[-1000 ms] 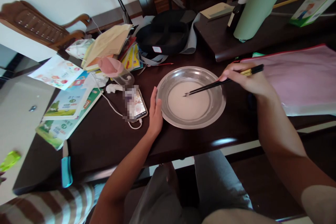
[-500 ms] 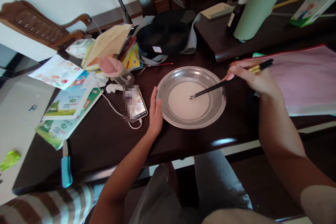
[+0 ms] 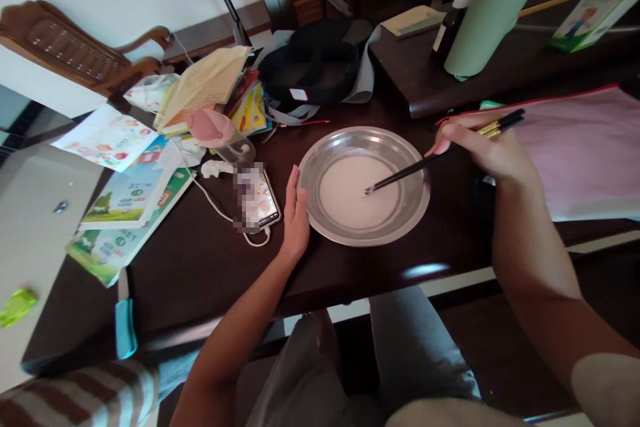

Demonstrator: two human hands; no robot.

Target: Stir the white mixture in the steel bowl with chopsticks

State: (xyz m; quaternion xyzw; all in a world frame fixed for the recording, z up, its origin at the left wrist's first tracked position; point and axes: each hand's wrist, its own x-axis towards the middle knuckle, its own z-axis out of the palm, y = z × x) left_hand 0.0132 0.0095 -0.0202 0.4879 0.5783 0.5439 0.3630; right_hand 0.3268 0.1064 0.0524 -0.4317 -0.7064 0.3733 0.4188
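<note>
A shallow steel bowl (image 3: 320, 223) sits on the dark wooden table (image 3: 210, 267), holding a thin white liquid (image 3: 350, 197). My right hand (image 3: 487, 147) is closed on a pair of black chopsticks (image 3: 425, 163) whose tips dip into the liquid near the bowl's middle. My left hand (image 3: 296, 213) lies with fingers straight and together against the bowl's left rim, bracing it.
A phone (image 3: 257, 200) on a white cable lies just left of my left hand. Books and papers (image 3: 130, 193) pile up at the left, a black bag (image 3: 315, 63) behind the bowl, a pink folder (image 3: 575, 147) at right, a green cylinder (image 3: 495, 7) at the back.
The chopstick tips have moved rightward through the liquid, from the left of the bowl to its middle, and my right hand shifted slightly right. My left hand has stayed on the rim.
</note>
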